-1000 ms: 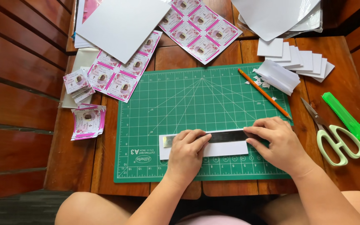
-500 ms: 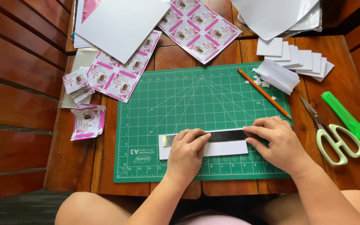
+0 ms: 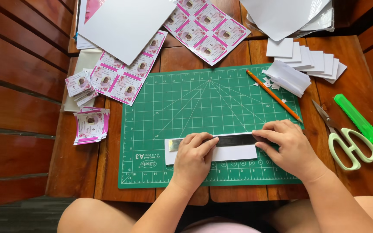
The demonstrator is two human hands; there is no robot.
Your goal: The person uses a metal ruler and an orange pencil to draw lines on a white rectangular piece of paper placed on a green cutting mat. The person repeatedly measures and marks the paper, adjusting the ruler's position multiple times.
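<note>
Metal ruler (image 3: 234,140) on white strip (image 3: 234,153), left hand (image 3: 194,156) and right hand (image 3: 288,146) pressing flat, pencil (image 3: 273,95), scissors (image 3: 344,140) nearby

The left hand (image 3: 194,157) hides the middle of the metal ruler (image 3: 234,140) (lower centre). The white sheets (image 3: 281,15) run off the top edge.

The green rubbery cutting mat (image 3: 203,103) looks matt, printed with a fine white grid. On it lies a white paper strip (image 3: 234,153), plain and smooth, under a dark metal ruler (image 3: 234,140) with a dull sheen at its left end. The reddish-brown slatted wooden worktop (image 3: 83,168) has a slightly glossy varnish. The pale green-handled scissors (image 3: 344,140) have plastic grips and bare metal blades. The pink printed paper cards (image 3: 208,30) look glossy.
</note>
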